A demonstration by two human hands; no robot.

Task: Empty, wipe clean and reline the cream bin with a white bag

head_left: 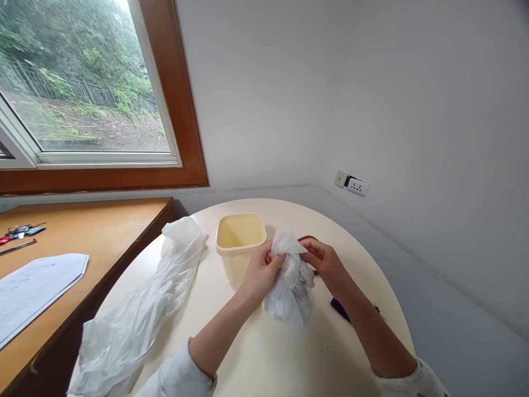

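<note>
White plastic bag (289, 300), knotted, one.
My left hand (263, 270) and right hand (326, 263) pinch its gathered top; yellow tub (233, 263) near, on round table (264, 358).

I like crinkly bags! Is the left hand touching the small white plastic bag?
Touching: the head view shows the left hand pinching the small white plastic bag between thumb and fingers.

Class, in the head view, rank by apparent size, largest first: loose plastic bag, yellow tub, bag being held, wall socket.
1. Loose plastic bag
2. Yellow tub and held bag: too alike to rank, both partly hidden
3. Wall socket
</note>
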